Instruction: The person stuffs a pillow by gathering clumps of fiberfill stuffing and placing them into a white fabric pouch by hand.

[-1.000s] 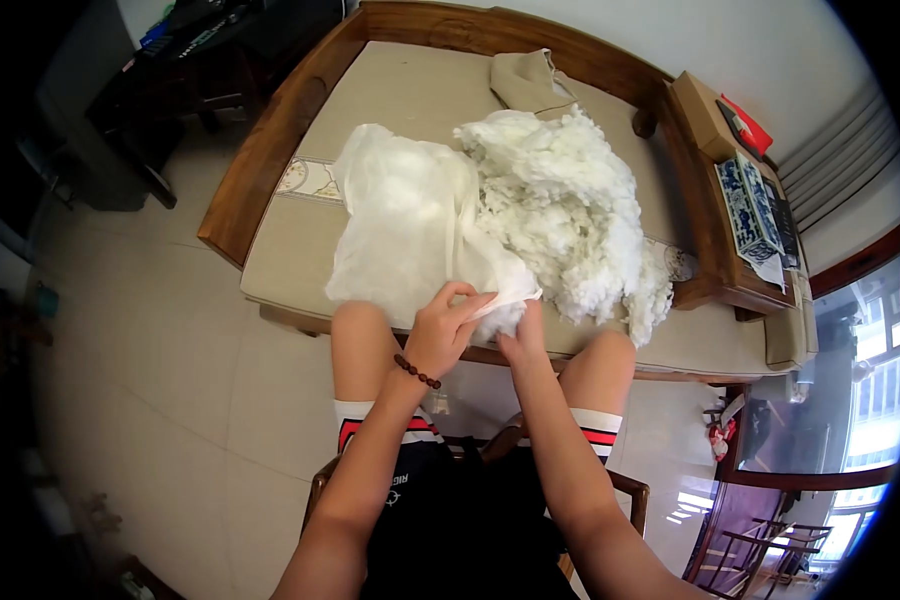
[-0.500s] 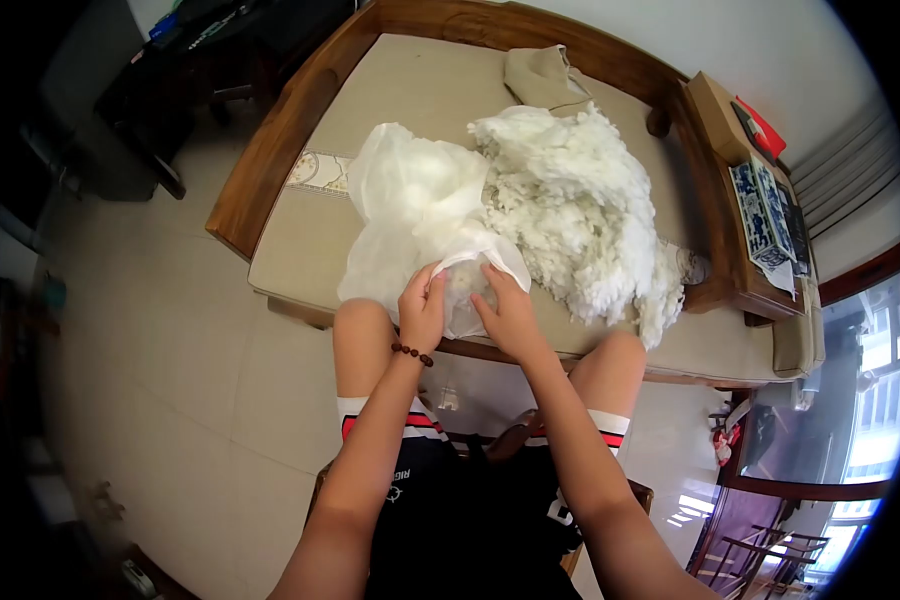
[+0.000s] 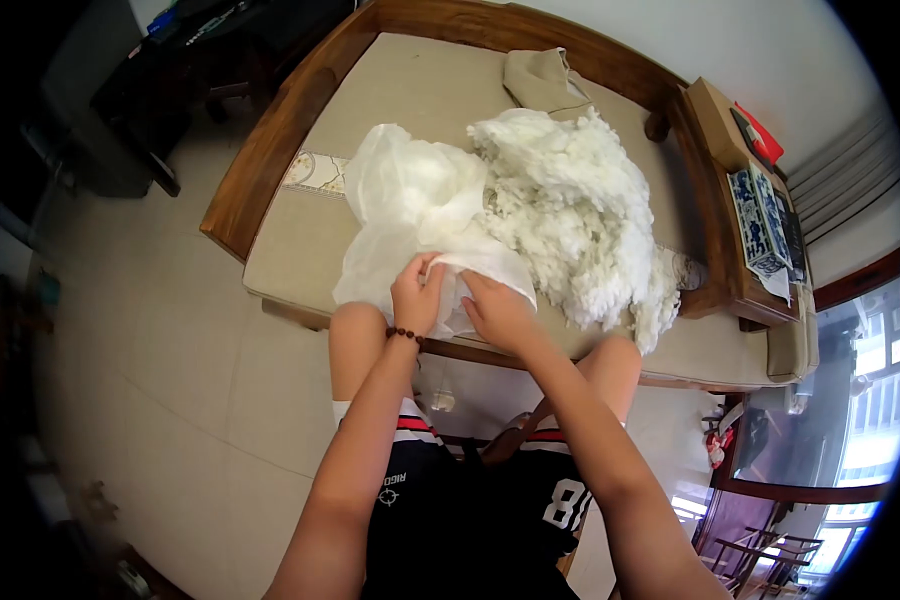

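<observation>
A thin white fabric cover (image 3: 410, 185), partly puffed out with white filling, lies on the beige cushion in front of me. My left hand (image 3: 416, 296), with a dark bead bracelet at the wrist, is closed on the near edge of its opening. My right hand (image 3: 500, 314) grips the same edge a little to the right, its fingertips partly hidden by the cloth. Just right of the cover is a big heap of fluffy white stuffing (image 3: 580, 215), which touches it. Neither hand touches the heap.
The wooden daybed (image 3: 270, 160) has raised rails at its left and back. A folded beige cloth (image 3: 542, 80) lies behind the stuffing. On the right armrest stand a blue-and-white box (image 3: 760, 215) and a cardboard box (image 3: 717, 120). My knees are against the near edge.
My right hand has come slightly nearer to the left one, and its spread fingers have closed toward the cover's edge. The opening looks narrower and flatter.
</observation>
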`<control>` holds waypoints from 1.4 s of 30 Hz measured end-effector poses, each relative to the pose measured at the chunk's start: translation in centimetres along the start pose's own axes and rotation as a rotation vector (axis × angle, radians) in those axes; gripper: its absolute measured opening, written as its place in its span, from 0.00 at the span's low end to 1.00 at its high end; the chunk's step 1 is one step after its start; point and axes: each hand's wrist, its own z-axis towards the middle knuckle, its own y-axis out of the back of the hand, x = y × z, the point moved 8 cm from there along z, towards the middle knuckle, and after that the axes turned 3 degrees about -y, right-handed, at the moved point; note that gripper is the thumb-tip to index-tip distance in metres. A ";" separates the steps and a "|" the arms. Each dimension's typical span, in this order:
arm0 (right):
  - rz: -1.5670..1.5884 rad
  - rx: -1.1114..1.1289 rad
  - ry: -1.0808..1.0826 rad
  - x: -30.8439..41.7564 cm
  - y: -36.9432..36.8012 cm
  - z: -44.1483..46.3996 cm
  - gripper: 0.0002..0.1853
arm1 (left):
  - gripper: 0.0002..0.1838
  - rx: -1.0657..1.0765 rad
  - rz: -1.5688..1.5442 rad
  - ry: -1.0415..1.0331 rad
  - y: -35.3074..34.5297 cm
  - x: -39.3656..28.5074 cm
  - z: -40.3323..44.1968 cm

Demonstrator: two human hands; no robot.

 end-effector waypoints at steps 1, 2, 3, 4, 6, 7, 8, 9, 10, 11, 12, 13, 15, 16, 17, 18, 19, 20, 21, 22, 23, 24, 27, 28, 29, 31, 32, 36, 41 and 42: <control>0.050 -0.085 0.111 0.8 2.0 -0.7 0.22 | 0.09 -0.061 0.025 -0.030 0.5 -0.2 0.9; 0.046 -0.081 0.111 0.4 3.0 -1.4 0.22 | 0.09 -0.063 0.020 -0.027 0.4 -0.2 1.5; 0.029 -0.079 0.103 -0.1 3.9 -2.4 0.25 | 0.06 -0.096 0.075 -0.066 0.7 -1.3 2.0; 0.013 -0.079 0.094 -1.0 4.8 -3.2 0.28 | 0.04 -0.127 0.130 -0.108 1.0 -2.5 2.5; -0.018 -0.059 0.016 -4.4 5.5 -4.4 0.29 | 0.04 -0.056 0.175 -0.090 0.6 -3.3 3.3; -0.042 -0.039 -0.059 -6.0 5.5 -4.8 0.30 | 0.04 0.007 0.223 -0.214 -0.2 -4.4 3.6; -0.041 -0.045 -0.069 -6.9 5.7 -5.2 0.30 | 0.05 0.073 0.270 -0.337 -0.8 -5.4 3.6; -0.066 -0.069 -0.079 -7.6 6.2 -5.5 0.29 | 0.05 0.082 0.269 -0.340 -0.6 -5.9 3.9; -0.090 -0.093 -0.088 -8.1 6.4 -5.6 0.27 | 0.07 0.224 0.387 -0.459 -1.4 -7.0 3.8; -0.086 -0.098 -0.092 -8.4 6.2 -5.6 0.27 | 0.10 0.366 0.506 -0.577 -2.3 -7.5 3.4; -0.070 -0.126 -0.109 -8.6 6.2 -5.4 0.26 | 0.10 0.370 0.513 -0.580 -2.0 -7.3 3.7; -0.052 -0.156 -0.124 -8.8 6.0 -5.1 0.26 | 0.13 0.396 0.568 -0.694 -2.1 -7.5 3.6; -0.016 -0.239 -0.104 -8.8 5.5 -4.8 0.25 | 0.18 0.475 0.703 -0.704 -1.9 -6.6 4.0; 0.010 -0.315 -0.086 -8.6 5.6 -4.6 0.25 | 0.18 0.479 0.717 -0.706 -1.9 -6.4 3.7; 0.022 -0.321 -0.087 -8.5 5.2 -4.4 0.25 | 0.18 0.425 0.693 -0.627 -1.6 -6.0 3.6; 0.138 -0.319 -0.154 -8.6 4.9 -4.2 0.24 | 0.19 0.371 0.667 -0.546 -1.2 -5.6 3.7; 0.253 -0.315 -0.219 -8.9 4.6 -4.0 0.23 | 0.29 0.432 0.673 -0.467 -1.7 -4.6 4.1; 0.263 -0.317 -0.219 -8.8 4.3 -3.7 0.23 | 0.29 0.435 0.683 -0.468 -1.7 -4.4 4.0; 0.294 -0.345 -0.245 -9.0 4.3 -3.6 0.22 | 0.34 0.418 0.663 -0.422 -1.6 -4.9 4.0; 0.322 -0.374 -0.274 -9.5 4.4 -3.6 0.22 | 0.38 0.403 0.639 -0.379 -1.6 -5.0 4.1; 0.323 -0.381 -0.278 -10.0 4.3 -3.6 0.22 | 0.38 0.410 0.639 -0.385 -1.8 -5.0 4.1; 0.307 -0.450 -0.217 -10.0 4.8 -3.9 0.21 | 0.43 0.447 0.622 -0.375 -2.1 -4.7 4.1; 0.273 -0.553 -0.157 -10.2 5.7 -5.0 0.19 | 0.49 0.504 0.619 -0.370 -2.9 -4.5 3.9; 0.258 -0.582 -0.151 -10.1 6.0 -5.3 0.19 | 0.50 0.516 0.637 -0.373 -3.0 -4.7 3.8; 0.258 -0.587 -0.151 -10.0 6.3 -5.4 0.19 | 0.50 0.517 0.638 -0.377 -3.1 -5.0 3.7; 0.170 -0.682 -0.102 -8.7 8.1 -5.8 0.22 | 0.52 0.531 0.637 -0.377 -3.0 -5.2 3.3; 0.174 -0.681 -0.102 -8.3 8.8 -5.6 0.22 | 0.52 0.530 0.641 -0.375 -2.9 -5.3 3.2; 0.089 -0.651 -0.284 -9.2 11.3 -4.6 0.27 | 0.53 0.544 0.676 -0.357 -2.3 -5.8 2.7; 0.059 -0.501 -0.279 -12.6 9.1 -2.3 0.29 | 0.53 0.567 0.685 -0.312 -1.1 -4.7 2.8; 0.024 -0.476 -0.295 -12.7 9.2 -1.9 0.26 | 0.53 0.562 0.683 -0.296 -0.8 -4.3 2.3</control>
